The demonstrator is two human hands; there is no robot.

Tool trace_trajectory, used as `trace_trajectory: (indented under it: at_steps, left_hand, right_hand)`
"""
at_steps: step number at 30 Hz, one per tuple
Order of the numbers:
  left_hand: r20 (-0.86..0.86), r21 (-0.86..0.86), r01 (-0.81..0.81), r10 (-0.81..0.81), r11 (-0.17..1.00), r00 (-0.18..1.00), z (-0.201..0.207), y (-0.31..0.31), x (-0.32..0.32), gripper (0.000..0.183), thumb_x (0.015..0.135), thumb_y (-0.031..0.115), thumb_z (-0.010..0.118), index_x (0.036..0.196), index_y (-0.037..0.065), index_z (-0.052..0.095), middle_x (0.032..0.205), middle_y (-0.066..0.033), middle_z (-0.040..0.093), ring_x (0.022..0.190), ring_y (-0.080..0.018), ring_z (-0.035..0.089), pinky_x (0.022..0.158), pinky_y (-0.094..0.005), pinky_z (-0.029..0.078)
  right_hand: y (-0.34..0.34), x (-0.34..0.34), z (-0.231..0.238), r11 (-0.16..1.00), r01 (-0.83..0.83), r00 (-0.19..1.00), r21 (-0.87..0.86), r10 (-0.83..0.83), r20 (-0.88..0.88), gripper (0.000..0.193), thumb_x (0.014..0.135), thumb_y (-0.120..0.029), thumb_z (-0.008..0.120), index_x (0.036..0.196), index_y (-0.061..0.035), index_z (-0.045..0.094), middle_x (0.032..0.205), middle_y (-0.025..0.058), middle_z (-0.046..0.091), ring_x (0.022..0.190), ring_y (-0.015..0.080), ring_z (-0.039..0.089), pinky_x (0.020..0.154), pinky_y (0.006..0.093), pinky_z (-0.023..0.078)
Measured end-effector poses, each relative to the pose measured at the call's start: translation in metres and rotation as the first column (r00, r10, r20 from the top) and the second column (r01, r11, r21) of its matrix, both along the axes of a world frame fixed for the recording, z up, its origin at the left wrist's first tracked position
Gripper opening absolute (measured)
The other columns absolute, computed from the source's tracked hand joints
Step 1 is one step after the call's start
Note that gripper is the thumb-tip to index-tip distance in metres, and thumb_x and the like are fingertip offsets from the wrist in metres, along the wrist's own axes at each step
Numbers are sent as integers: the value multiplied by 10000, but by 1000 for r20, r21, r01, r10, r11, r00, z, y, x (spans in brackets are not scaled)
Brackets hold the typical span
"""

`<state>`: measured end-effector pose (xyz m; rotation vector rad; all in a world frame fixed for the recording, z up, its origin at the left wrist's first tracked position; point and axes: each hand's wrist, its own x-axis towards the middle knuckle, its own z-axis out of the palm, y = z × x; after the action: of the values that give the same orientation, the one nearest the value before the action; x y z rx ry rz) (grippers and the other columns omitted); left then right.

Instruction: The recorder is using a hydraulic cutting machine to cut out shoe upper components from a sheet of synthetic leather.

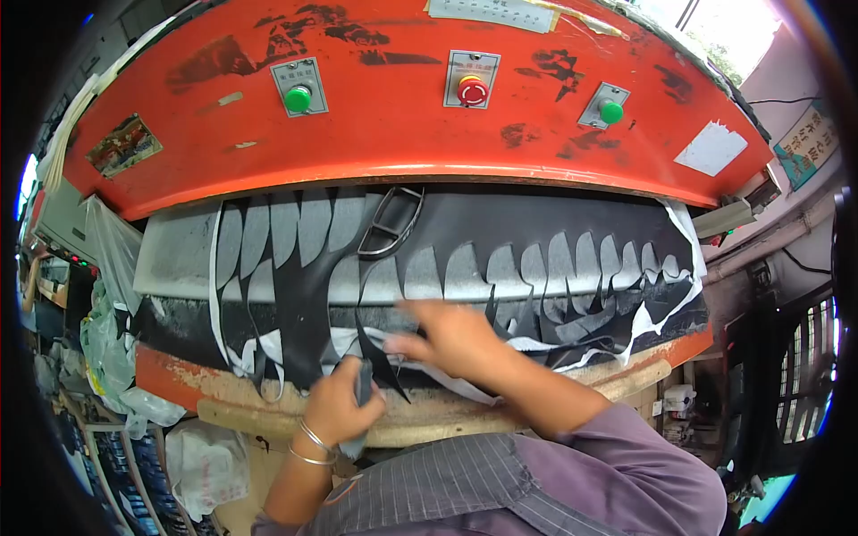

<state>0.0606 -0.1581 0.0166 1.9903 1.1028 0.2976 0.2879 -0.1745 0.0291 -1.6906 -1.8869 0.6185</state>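
My left hand (pixel 341 406), with two bangles on its wrist, is closed around a small bundle of dark grey cut pieces (pixel 364 382) near the bed's front edge. Just right of it, my right hand (pixel 447 339) hovers over the sheet, thumb and forefinger apart and somewhat blurred; nothing shows between them. Under both hands lies a black sheet material (pixel 302 313) with a white backing, cut into rows of curved leaf-shaped openings and hanging strips. On the sheet, beyond my hands, rests a metal cutting die (pixel 391 221) with a curved outline and crossbars.
An orange press head (pixel 384 143) spans the far side, carrying two green buttons (pixel 298 99) and a red stop button (pixel 472 89). A worn wooden rail (pixel 268 418) edges the bed in front. Plastic bags (pixel 207 464) stand at lower left.
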Motion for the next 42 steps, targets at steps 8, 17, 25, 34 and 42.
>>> trace_trajectory:
  at_steps: [8,17,25,34,42]
  left_hand:
    - [-11,610,7,0,792,1000,-73,101,55,669,708,201,679,1283,-40,434,1328,-233,487,1270,-377,442,1078,-473,316]
    - [164,289,-71,24,955,986,-49,142,89,542,743,205,643,1239,15,533,1119,-172,599,1077,-322,559,959,-377,408]
    - [187,154,116,-145,981,972,-85,182,161,542,784,317,576,1223,10,495,1149,-171,588,1112,-344,541,1123,-468,212]
    - [161,199,169,-203,965,966,-83,173,159,571,790,340,544,1270,37,487,1166,-131,559,1201,-290,491,1154,-481,134]
    - [181,243,144,-190,959,965,-81,167,157,569,773,332,530,1255,34,491,1251,-168,548,1306,-305,409,1160,-466,135]
  right_hand:
    - [178,8,-16,800,504,864,-325,-467,189,769,767,-455,656,1349,-61,345,1311,316,328,1020,451,600,879,442,501]
    - [145,106,-38,881,462,873,-103,-431,229,750,726,-492,691,1288,-65,434,1263,235,451,1080,411,569,906,438,482]
    - [106,160,-83,999,16,991,38,-21,130,775,513,-451,882,1127,-123,541,1454,246,365,1427,363,222,1144,539,91]
    - [124,176,-76,980,-196,970,44,188,152,706,510,-402,892,1042,-111,531,1448,285,353,1435,341,204,1161,520,92]
    - [127,177,-77,966,-253,952,53,239,192,715,538,-452,856,1070,-111,521,1445,307,343,1432,351,211,1155,523,102]
